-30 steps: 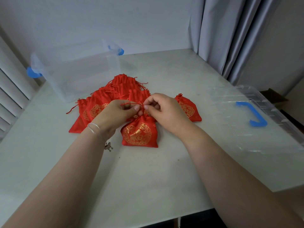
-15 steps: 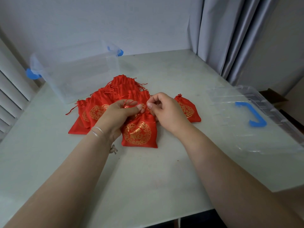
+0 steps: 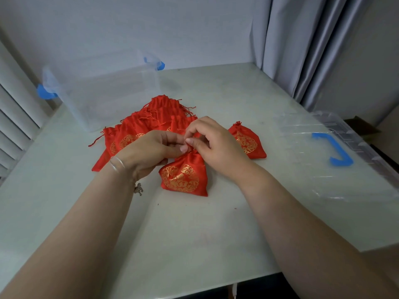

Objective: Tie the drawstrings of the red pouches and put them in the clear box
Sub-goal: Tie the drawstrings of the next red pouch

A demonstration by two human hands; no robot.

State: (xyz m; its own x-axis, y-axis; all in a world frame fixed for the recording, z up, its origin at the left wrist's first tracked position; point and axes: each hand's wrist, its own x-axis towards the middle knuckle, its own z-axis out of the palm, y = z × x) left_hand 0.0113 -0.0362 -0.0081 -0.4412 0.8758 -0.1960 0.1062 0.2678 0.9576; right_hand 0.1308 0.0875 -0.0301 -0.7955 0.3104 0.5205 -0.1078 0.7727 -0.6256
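Over on the left, the clear box (image 3: 112,91) stands open at the far side of the tabletop (image 3: 194,234), close to the pile so a tied pouch has only a short way to go; I can see nothing red in it yet. Just in front of it lies the heap of red pouches (image 3: 138,130), their strings loose. The left hand (image 3: 149,152) pinches the neck of the front pouch (image 3: 183,178), likely to keep it bunched. That pouch rests on the tabletop, so both hands are free to work. The right hand (image 3: 213,143) meets it there, fingers curled on the thin string, which is too small to see well. One pouch (image 3: 248,143) lies apart on the right. Farthest right sits the lid (image 3: 336,156), out of the way.
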